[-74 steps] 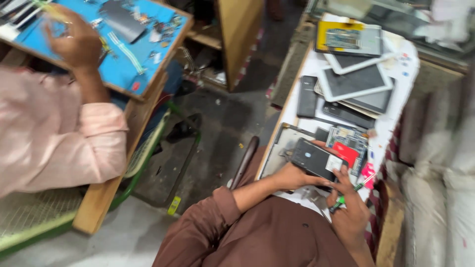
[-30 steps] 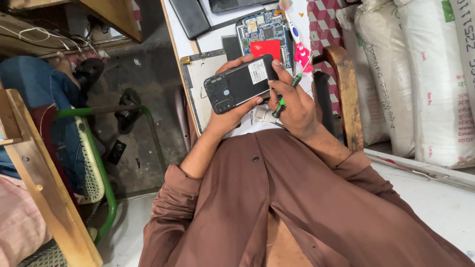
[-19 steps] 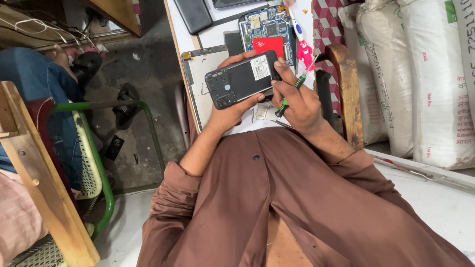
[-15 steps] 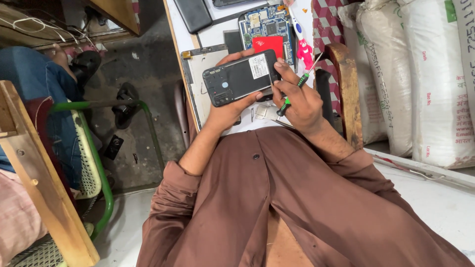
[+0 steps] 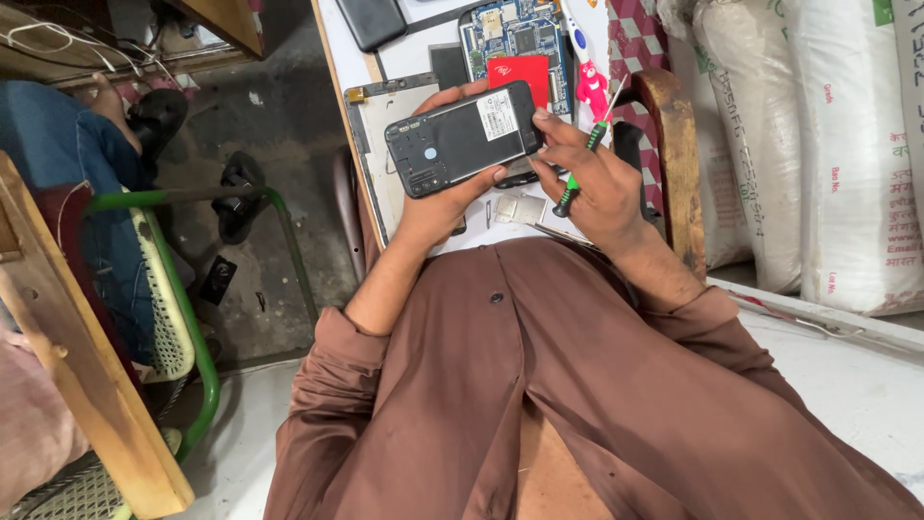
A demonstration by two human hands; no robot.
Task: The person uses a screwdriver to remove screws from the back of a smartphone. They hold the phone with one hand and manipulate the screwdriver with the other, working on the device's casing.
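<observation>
Phone (image 5: 462, 140), black, back cover off, inner frame facing up with a white sticker near its right end, held tilted above the white worktable (image 5: 423, 48), right in front of the person's chest. Left hand (image 5: 438, 207) grips it from below, fingers curled around the lower edge, thumb side on the near edge. Right hand (image 5: 592, 183) touches the phone's right end with its fingertips and at the same time clasps a green-handled screwdriver (image 5: 582, 164) between the fingers, tip pointing up and away. Both hands closed on what they hold, none slack.

Under the phone, on the table: a flat grey tablet back panel (image 5: 380, 125), partly hidden by the phone. Just beyond it a bare circuit board (image 5: 515, 34), blue-green, with a red card (image 5: 515, 72) lying on it. Pink toy-like tool (image 5: 589, 82) just right of the board. Dark phone (image 5: 371, 19) at the table's far edge, cut off by the frame. Small silver metal piece (image 5: 520, 207) on the table between the two wrists.

Brown shirt (image 5: 539, 385) fills the lower frame. White sacks (image 5: 818, 144) stacked on the right. Green-framed chair (image 5: 183, 318) and wooden bench (image 5: 77, 366) at left, black sandals (image 5: 236, 197) on the grey floor.
</observation>
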